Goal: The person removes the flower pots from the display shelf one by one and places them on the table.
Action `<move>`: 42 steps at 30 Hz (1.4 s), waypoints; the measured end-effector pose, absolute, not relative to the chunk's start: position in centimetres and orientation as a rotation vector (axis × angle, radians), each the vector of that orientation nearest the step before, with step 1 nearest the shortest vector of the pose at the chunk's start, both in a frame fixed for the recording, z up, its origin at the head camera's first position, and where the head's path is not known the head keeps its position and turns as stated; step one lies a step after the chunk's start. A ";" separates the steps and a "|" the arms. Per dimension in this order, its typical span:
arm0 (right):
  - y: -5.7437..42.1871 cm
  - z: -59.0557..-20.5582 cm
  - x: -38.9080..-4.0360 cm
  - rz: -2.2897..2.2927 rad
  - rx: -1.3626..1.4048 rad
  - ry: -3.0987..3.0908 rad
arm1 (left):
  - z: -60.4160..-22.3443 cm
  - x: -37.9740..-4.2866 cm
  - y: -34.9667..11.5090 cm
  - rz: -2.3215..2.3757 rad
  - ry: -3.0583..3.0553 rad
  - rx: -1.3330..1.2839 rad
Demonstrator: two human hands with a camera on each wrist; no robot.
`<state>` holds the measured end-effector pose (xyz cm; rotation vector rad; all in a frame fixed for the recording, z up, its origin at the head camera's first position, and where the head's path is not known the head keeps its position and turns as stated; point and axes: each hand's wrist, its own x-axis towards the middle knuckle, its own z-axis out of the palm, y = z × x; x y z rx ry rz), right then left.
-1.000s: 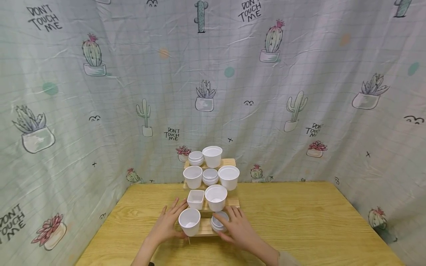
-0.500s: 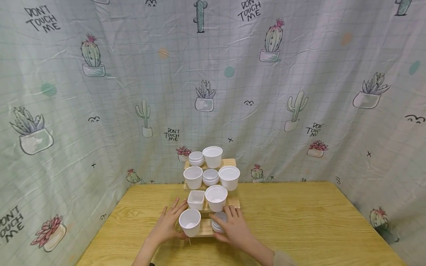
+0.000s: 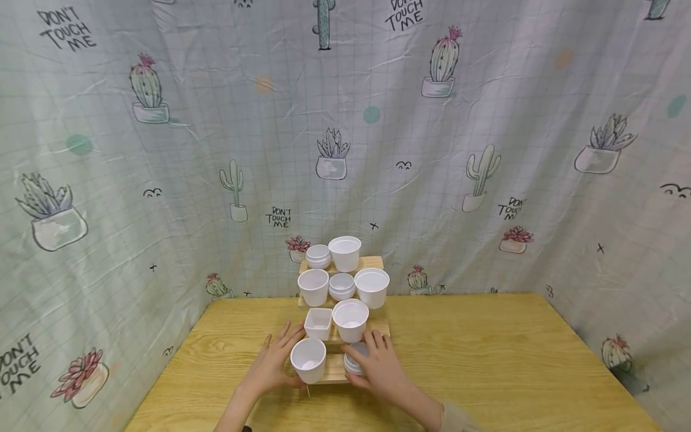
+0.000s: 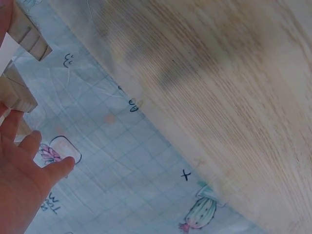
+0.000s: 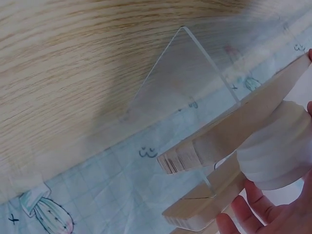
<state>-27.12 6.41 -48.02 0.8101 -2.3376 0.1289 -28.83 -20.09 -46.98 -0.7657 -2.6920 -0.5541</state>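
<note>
On the lowest step of a wooden tiered stand [image 3: 335, 371], a white plastic pot [image 3: 308, 361] stands upright at the left end. My left hand [image 3: 270, 365] lies beside it with extended fingers, touching the step ends [image 4: 19, 95] in the left wrist view; the thumb is low near the front edge. At the right end of that step, my right hand [image 3: 385, 373] holds a small ribbed white pot [image 5: 275, 146] between thumb and index finger. Its other fingers touch the step above. The hand partly covers that pot in the head view.
Further up stand a square white pot [image 3: 318, 324], a tapered pot [image 3: 351, 322] and several more white pots. A clear side panel [image 5: 183, 73] supports the steps. The stand sits on a wood-grain table [image 3: 464, 354], before a cactus-print curtain [image 3: 410, 198].
My right hand has shifted slightly left, its index finger and thumb reaching further over the small ribbed pot. The left hand and other pots stay where they were.
</note>
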 end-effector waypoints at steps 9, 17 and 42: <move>6.6 -47.9 -27.4 0.115 0.818 -2.348 | -46.9 -28.8 -20.0 -0.559 -2.702 -0.738; 7.1 -47.9 -27.1 0.124 0.812 -2.312 | -47.1 -29.0 -20.1 -0.552 -2.696 -0.759; 8.4 -48.2 -26.2 0.138 0.835 -2.296 | -47.2 -29.2 -20.1 -0.544 -2.716 -0.751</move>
